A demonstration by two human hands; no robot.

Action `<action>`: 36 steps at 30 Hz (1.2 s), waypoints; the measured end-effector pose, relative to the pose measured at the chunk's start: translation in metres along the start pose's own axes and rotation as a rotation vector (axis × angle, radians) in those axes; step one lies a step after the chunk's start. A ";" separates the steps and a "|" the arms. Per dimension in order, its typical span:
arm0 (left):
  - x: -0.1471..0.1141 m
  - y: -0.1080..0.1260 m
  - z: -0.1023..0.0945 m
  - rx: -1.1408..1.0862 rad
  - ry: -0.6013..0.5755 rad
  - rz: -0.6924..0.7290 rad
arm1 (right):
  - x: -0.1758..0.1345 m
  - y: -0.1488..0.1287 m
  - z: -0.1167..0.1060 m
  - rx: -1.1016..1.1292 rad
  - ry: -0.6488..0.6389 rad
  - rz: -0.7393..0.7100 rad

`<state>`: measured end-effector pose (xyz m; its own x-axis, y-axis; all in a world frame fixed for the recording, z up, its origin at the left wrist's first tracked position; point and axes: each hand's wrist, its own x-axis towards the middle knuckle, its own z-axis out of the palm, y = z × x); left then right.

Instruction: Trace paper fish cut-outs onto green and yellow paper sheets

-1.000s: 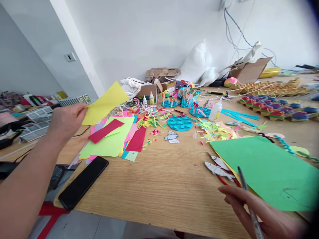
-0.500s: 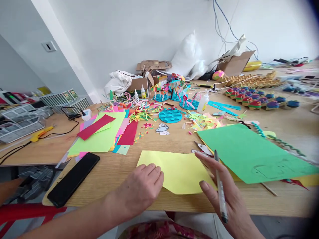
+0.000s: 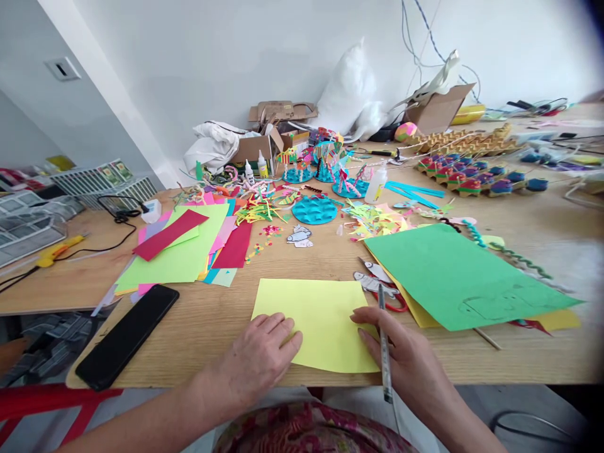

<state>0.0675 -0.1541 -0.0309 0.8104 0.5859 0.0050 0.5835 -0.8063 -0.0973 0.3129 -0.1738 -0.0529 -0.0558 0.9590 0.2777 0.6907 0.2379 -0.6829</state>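
Note:
A yellow sheet of paper (image 3: 325, 308) lies on the table in front of me. My left hand (image 3: 264, 352) rests on its lower left part, palm down with the fingers lying on the paper. At the sheet's right edge is my right hand (image 3: 401, 352), holding a pen (image 3: 384, 352) that stands nearly upright; its thumb and index fingertips reach over the paper. Just beyond this hand lie paper fish cutouts (image 3: 375, 283) on red-handled scissors (image 3: 399, 304), partly under a green sheet (image 3: 462, 277) with pencil drawing on it.
A black phone (image 3: 127, 336) lies at the left table edge, below stacked coloured paper (image 3: 184, 251). Behind are a blue scalloped disc (image 3: 314, 211), paper scraps (image 3: 382, 220), a glue bottle (image 3: 376, 184) and painted egg-carton pieces (image 3: 472, 173). A wooden stick (image 3: 488, 338) lies at right.
The yellow sheet now lies flatter and squarer to me. My left fingers have uncurled onto it. My right hand, still with the pen, has moved left and come down at its edge.

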 end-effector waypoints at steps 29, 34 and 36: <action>0.033 -0.070 -0.063 -0.966 -0.276 -0.400 | 0.020 0.005 -0.010 0.409 0.105 0.165; 0.043 -0.078 -0.052 -1.013 -0.291 -0.414 | 0.024 0.011 -0.008 0.364 0.099 0.183; 0.043 -0.080 -0.053 -1.033 -0.289 -0.413 | 0.024 0.013 -0.008 0.317 0.101 0.205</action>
<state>0.0583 -0.0686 0.0302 0.5830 0.7103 -0.3944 0.6746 -0.1526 0.7222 0.3262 -0.1489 -0.0495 0.1426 0.9754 0.1683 0.4219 0.0939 -0.9018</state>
